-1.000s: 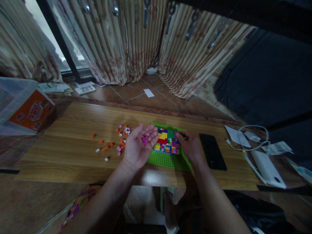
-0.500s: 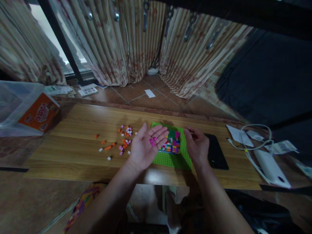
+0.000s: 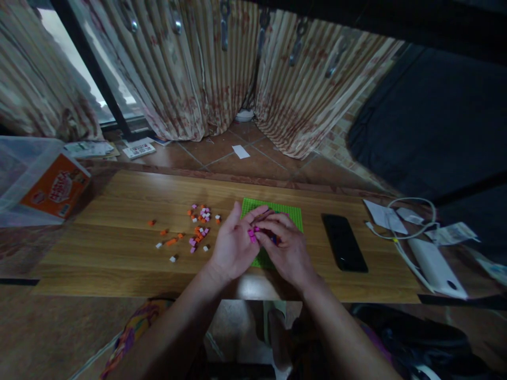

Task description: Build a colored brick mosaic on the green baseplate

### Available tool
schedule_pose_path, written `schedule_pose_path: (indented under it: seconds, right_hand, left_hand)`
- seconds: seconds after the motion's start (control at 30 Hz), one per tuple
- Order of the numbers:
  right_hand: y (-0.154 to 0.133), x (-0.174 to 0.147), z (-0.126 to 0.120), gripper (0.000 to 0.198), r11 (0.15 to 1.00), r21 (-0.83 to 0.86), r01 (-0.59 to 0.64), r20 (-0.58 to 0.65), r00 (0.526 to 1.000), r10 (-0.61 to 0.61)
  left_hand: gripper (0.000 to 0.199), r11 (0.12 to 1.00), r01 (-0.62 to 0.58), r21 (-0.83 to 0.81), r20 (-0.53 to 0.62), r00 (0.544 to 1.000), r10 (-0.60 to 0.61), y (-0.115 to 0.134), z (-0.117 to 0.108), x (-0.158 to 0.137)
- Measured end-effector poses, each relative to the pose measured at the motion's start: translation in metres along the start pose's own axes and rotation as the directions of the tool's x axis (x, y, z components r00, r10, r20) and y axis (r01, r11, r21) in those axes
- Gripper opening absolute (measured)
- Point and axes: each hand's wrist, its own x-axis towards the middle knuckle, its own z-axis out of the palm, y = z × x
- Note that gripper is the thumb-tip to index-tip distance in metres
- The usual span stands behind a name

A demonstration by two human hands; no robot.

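I see L hand (image 3: 233,245) cupped w/ pink bricks (image 3: 251,234), R hand (image 3: 287,248) pinching one over green baseplate (image 3: 291,214) mid-frame; loose bricks (image 3: 200,227) left unplaced.

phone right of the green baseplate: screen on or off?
Off, as far as it shows: the phone lies flat on the table, its face uniformly black with no lit content.

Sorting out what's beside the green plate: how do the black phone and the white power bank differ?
The black phone is dark, flat and thin; the white power bank is pale and thicker. The phone lies bare near the green baseplate; the power bank sits farther right with a white cable looped by it. Both lie flat on the wooden table.
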Motion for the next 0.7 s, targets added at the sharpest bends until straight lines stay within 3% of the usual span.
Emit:
schedule_pose_path:
  seconds: [0.1, 0.2, 0.27, 0.33, 0.47, 0.7]
  right_hand:
    - [-0.001, 0.001, -0.002, 0.014, 1.0, -0.008, -0.006, -0.019, 1.0, 0.006]
    - [0.009, 0.003, -0.016, 0.019, 0.994, 0.047, -0.099, -0.118, 0.988, 0.104]
    - [0.025, 0.003, -0.03, 0.022, 0.974, 0.073, -0.214, -0.228, 0.947, 0.225]
    - [0.044, 0.003, -0.045, 0.025, 0.943, 0.033, -0.332, -0.262, 0.907, 0.329]
    - [0.069, 0.001, -0.06, 0.025, 0.88, -0.125, -0.458, -0.202, 0.88, 0.429]
    - [0.059, 0.003, -0.041, 0.022, 0.895, -0.184, -0.406, -0.096, 0.914, 0.394]
  left_hand:
    - [0.051, 1.0, -0.01, 0.014, -0.008, 1.0, 0.01, -0.003, -0.001, 0.001]
    - [0.047, 0.999, -0.043, 0.029, -0.061, 0.997, 0.045, -0.002, -0.002, 0.001]
    - [0.042, 0.995, -0.087, 0.046, -0.102, 0.991, 0.091, 0.001, -0.004, 0.002]
    - [0.038, 0.989, -0.129, 0.066, -0.133, 0.982, 0.136, 0.007, -0.005, 0.002]
    - [0.034, 0.981, -0.165, 0.099, -0.171, 0.969, 0.18, 0.016, -0.009, 0.003]
    - [0.032, 0.982, -0.154, 0.105, -0.183, 0.968, 0.172, 0.014, -0.009, 0.004]
